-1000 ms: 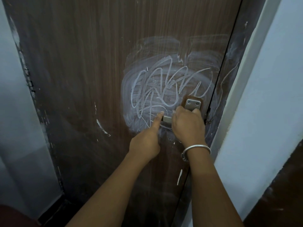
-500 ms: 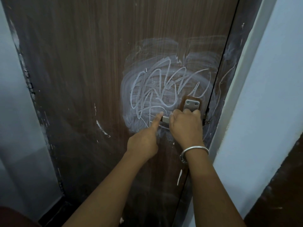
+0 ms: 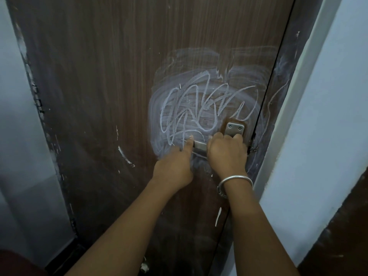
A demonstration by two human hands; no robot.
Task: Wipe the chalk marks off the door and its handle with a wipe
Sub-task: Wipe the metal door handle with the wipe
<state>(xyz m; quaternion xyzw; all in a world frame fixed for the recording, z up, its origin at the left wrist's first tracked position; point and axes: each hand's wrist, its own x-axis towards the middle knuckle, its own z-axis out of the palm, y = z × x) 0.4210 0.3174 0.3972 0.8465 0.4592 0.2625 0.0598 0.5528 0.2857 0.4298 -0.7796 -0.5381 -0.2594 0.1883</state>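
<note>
On brown door (image 3: 111, 80) — chalk marks (image 3: 201, 108); right hand (image 3: 227, 154) fingers clenched around handle (image 3: 199, 146), left hand (image 3: 175, 168) curled, forefinger out.

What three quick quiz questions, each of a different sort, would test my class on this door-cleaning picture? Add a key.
1. True or false: the right hand grips the door handle.
2. Which wrist wears the metal bangle: A left, B right?
3. Fill in: the left hand points one ____ at the chalk scribble on the door.

Key: 1 true; 2 B; 3 finger. No wipe is visible in either hand.
</note>
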